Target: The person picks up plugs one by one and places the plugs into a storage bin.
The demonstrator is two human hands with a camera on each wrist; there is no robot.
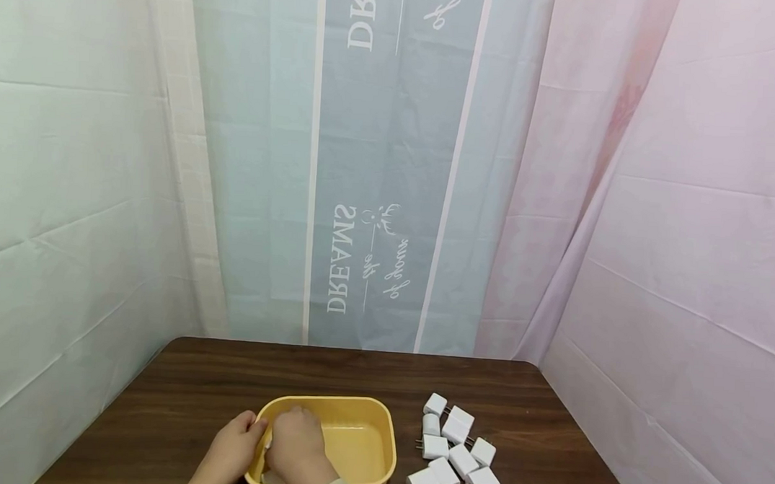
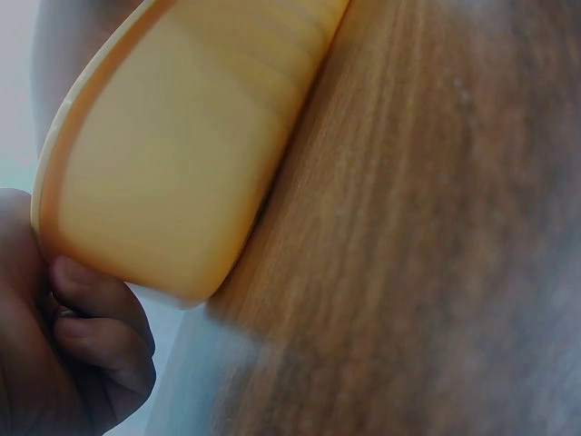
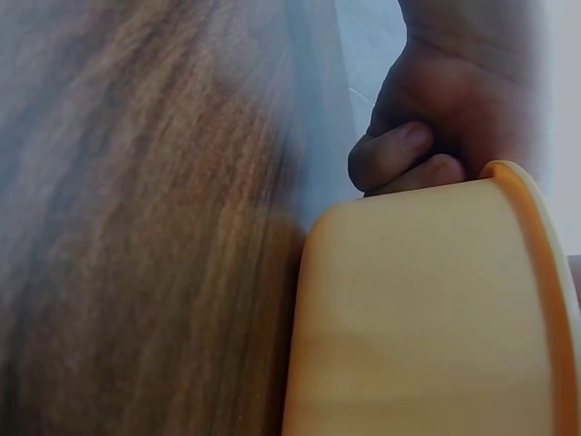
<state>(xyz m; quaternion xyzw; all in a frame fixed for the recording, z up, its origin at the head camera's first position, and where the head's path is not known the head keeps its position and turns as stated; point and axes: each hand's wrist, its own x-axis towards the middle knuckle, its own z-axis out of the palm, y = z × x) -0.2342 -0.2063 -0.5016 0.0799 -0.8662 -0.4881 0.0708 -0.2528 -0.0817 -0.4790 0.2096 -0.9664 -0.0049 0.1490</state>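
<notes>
A yellow plastic bin stands on the brown table. My left hand grips its left end at the rim, and curled fingers show against the outer wall in the left wrist view. My right hand reaches down inside the left part of the bin, knuckles up. Beside and below it a small whitish piece shows in the bin. The right fingertips are hidden, so I cannot tell whether they hold anything. The right wrist view shows the bin's outer wall and the left hand's curled fingers beyond it.
Several white charger plugs with metal prongs lie in a loose cluster on the table, right of the bin. A printed curtain hangs behind the table's far edge, with pale fabric walls on both sides.
</notes>
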